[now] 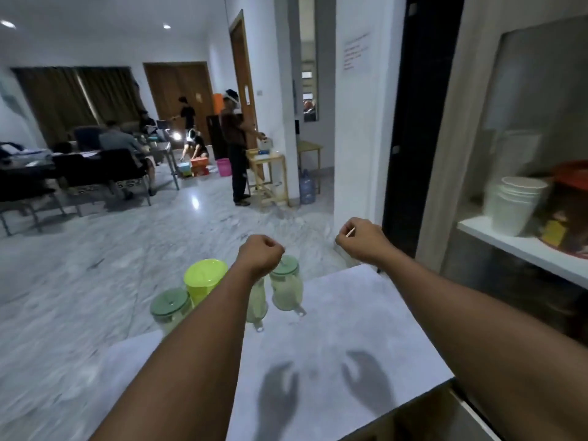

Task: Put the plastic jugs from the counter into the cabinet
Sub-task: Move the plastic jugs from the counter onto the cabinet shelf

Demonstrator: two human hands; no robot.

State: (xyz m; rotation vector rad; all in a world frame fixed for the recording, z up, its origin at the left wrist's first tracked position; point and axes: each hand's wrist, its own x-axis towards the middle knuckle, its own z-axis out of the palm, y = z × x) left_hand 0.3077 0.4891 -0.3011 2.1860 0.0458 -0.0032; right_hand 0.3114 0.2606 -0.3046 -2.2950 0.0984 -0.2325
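Several plastic jugs stand at the far left edge of the white counter (pixel 350 329): a bright yellow-green jug (pixel 205 278), a green-lidded jug (pixel 170 308), a clear jug with a green lid (pixel 286 289), and one more clear jug (pixel 256 305) partly hidden by my left forearm. My left hand (pixel 261 253) hangs as a closed fist just above the clear jugs, apart from them. My right hand (pixel 361 238) is curled shut in the air further right, and a thin pale stick (pixel 350 232) pokes from its fingers. The cabinet (pixel 521 246) stands open at the right.
On the cabinet's white shelf sit a stack of white tubs (pixel 515 202) and a dark container with an orange lid (pixel 569 214). A white wall and a dark doorway (pixel 416 122) lie beyond the counter. People, chairs and tables fill the far room across the marble floor.
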